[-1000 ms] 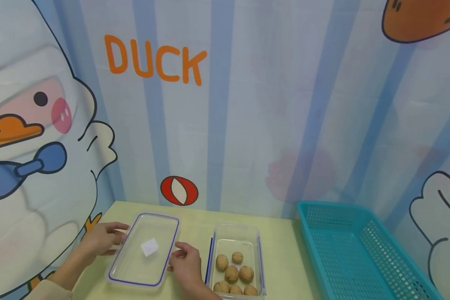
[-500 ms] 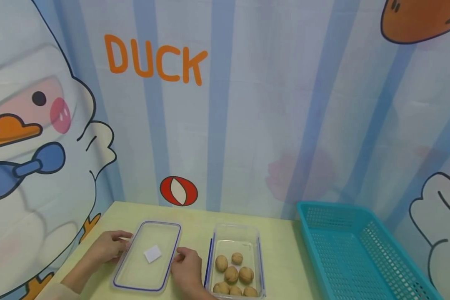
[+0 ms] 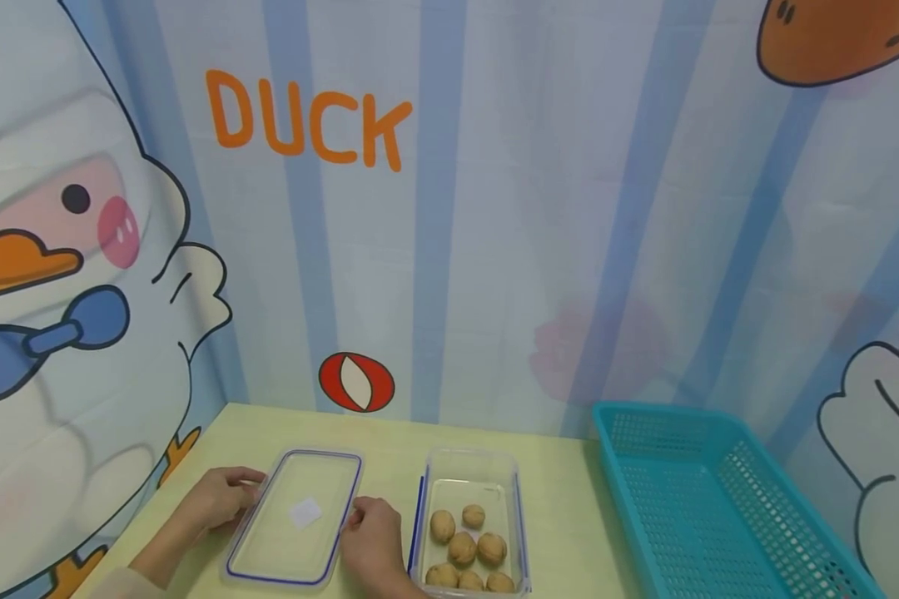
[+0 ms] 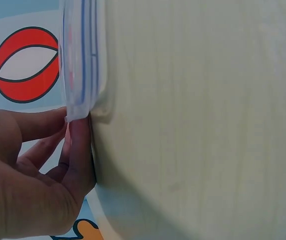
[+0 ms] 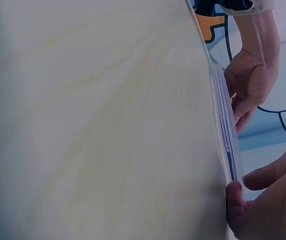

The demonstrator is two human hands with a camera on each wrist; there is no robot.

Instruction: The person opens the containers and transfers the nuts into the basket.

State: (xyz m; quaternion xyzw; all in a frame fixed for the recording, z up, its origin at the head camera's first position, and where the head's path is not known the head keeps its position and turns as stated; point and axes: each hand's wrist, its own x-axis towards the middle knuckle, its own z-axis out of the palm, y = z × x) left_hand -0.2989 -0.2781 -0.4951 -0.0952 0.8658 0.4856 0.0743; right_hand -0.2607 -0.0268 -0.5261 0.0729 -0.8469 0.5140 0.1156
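In the head view, a clear plastic lid (image 3: 292, 532) with a blue sealing ring and a small white square lies flat at the table's left. My left hand (image 3: 221, 497) pinches its left edge; in the left wrist view the thumb is on one face and fingers (image 4: 80, 150) reach underneath, close to the tabletop. The right hand (image 3: 374, 537) pinches the opposite edge, its fingertips partly hidden by the hand in the head view. The right wrist view catches the lid (image 5: 225, 125) edge-on, low over the table, between both hands.
Right of the lid stands a clear container (image 3: 508, 474) with several walnuts (image 3: 462, 548) inside and a blue-edged flap down its left side. A turquoise basket (image 3: 674, 408) occupies the table's right end. A printed duck curtain (image 3: 494, 208) hangs behind the table.
Both hands have brought the lid down and slightly toward the near side, closer to the tabletop. The container, walnuts and basket stay where they were.
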